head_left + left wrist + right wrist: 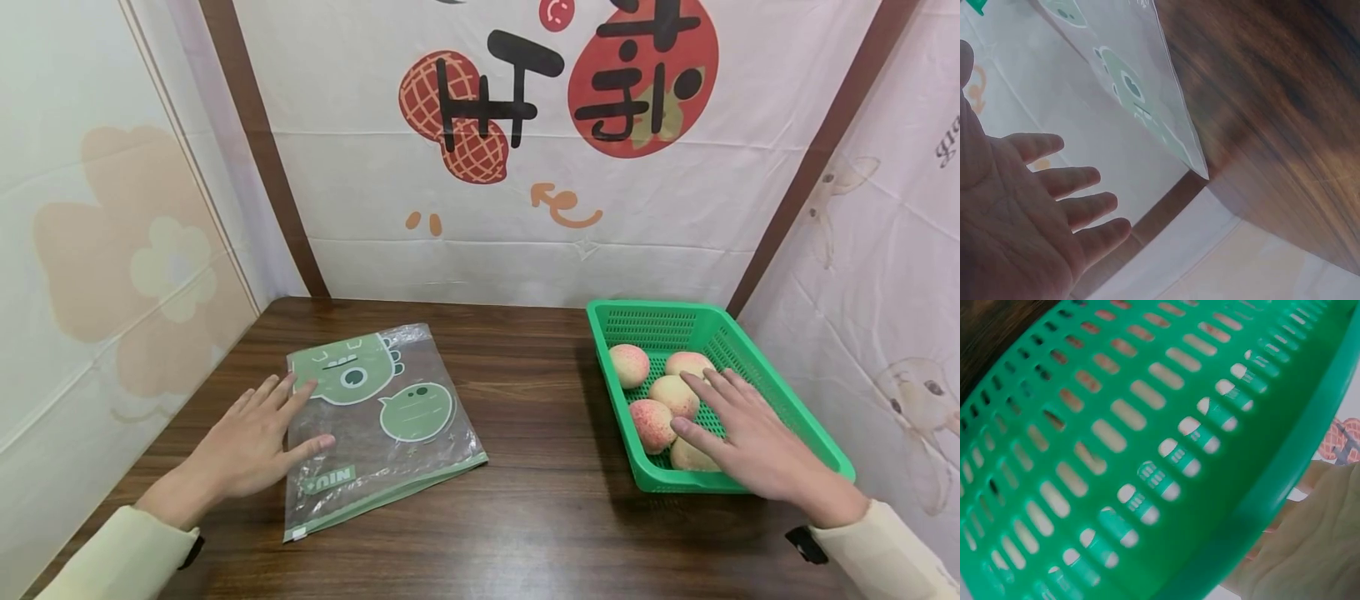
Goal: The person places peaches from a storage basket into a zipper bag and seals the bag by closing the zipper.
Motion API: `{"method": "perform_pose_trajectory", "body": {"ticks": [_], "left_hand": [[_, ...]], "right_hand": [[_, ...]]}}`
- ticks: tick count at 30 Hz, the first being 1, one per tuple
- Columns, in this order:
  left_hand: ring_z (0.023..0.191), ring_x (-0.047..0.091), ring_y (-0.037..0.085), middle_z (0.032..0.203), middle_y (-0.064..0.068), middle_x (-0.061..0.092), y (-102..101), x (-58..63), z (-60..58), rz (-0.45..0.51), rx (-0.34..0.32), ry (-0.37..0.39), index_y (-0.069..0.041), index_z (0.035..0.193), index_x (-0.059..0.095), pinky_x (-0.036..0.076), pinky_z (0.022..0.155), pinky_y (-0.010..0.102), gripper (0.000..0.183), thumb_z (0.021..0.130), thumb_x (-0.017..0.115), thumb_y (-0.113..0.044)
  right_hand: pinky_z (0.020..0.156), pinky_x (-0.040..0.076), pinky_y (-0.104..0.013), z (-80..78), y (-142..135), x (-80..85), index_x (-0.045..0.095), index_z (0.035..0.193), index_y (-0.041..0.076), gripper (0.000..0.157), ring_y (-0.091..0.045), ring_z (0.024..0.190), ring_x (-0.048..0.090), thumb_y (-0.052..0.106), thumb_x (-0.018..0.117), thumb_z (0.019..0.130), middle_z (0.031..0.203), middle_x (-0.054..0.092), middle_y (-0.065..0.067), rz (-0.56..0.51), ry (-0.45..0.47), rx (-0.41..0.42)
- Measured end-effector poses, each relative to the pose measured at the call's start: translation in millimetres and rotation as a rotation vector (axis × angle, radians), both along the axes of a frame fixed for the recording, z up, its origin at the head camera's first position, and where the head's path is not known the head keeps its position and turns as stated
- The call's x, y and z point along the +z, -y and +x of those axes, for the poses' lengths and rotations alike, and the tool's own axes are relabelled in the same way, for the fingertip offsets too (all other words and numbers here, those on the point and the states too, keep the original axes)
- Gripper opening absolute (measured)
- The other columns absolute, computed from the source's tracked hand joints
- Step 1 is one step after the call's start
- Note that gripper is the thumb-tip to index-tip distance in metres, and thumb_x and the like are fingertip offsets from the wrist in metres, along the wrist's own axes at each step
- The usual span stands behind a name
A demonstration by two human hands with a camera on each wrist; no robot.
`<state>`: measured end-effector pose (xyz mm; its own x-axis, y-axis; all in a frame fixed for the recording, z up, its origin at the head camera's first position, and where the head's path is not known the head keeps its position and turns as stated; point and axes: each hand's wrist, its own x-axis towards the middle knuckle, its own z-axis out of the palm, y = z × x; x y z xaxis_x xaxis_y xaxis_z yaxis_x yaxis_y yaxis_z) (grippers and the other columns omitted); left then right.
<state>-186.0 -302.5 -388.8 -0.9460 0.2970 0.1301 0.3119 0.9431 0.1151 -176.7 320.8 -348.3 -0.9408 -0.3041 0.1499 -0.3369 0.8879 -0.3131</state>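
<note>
Hovering with spread fingers (298, 398) are the left hand (243, 437), at the edge of a clear, green-printed plastic zip bag (375, 433) on the brown wooden surface (540, 508), and the right hand (757, 442), over a green plastic basket (690, 481) of round pink-and-cream peaches (672, 396).

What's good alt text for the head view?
A person's left hand, fingers outstretched, is over the left edge of a printed clear zip bag; the right hand, likewise outstretched, is over a green basket of peaches. Bag and basket rest on a brown wooden table.
</note>
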Motion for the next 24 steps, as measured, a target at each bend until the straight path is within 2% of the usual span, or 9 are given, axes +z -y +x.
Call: {"method": "perform_pose_trajectory", "body": {"ticks": [3,10,17,20,24], "left_hand": [[0.147,0.021,0.055,0.16,0.035,0.025,-1.9,-0.9,1.3,0.001,-0.004,-0.01,-0.001,0.158,0.033,0.02,0.114,0.073,0.093,0.097,0.052,-0.069],[0.145,0.026,0.056,0.159,0.034,0.029,-3.2,-4.3,2.1,-0.016,-0.027,-0.046,-0.001,0.157,0.035,0.022,0.113,0.072,0.092,0.096,0.054,-0.067],[0.146,0.025,0.055,0.159,0.034,0.03,-5.7,-2.8,4.0,-0.019,-0.032,-0.047,-0.001,0.157,0.035,0.022,0.113,0.071,0.092,0.096,0.055,-0.067],[0.146,0.025,0.055,0.159,0.033,0.03,-7.0,-3.1,5.1,-0.016,-0.035,-0.043,-0.001,0.157,0.035,0.023,0.114,0.071,0.092,0.096,0.055,-0.067],[0.145,0.026,0.055,0.158,0.033,0.032,-9.0,-3.3,6.4,-0.013,-0.043,-0.05,-0.001,0.157,0.035,0.024,0.114,0.07,0.092,0.096,0.056,-0.067]], "right_hand": [[0.119,0.005,-0.069,0.1,5.8,0.4,0.027,0.163,0.013,0.077,-0.051,0.152,0.007,0.055,0.053,0.103,0.166,0.019,-0.027,-0.011,-0.001,0.016],[0.121,0.006,-0.065,-0.2,18.2,-0.3,0.027,0.163,0.015,0.073,-0.043,0.155,0.009,0.051,0.053,0.105,0.168,0.022,-0.012,-0.025,-0.027,0.054],[0.124,0.007,-0.055,-1.1,30.0,-0.2,0.031,0.161,0.012,0.069,-0.042,0.154,0.015,0.046,0.053,0.106,0.166,0.027,-0.014,-0.025,-0.067,0.102],[0.124,0.009,-0.055,-1.8,35.9,-0.5,0.033,0.16,0.012,0.067,-0.041,0.154,0.017,0.046,0.054,0.105,0.166,0.027,-0.017,-0.025,-0.087,0.119],[0.123,0.012,-0.059,-2.0,43.3,-0.5,0.033,0.161,0.013,0.071,-0.042,0.154,0.017,0.05,0.054,0.104,0.166,0.023,-0.02,-0.028,-0.077,0.102]]}}
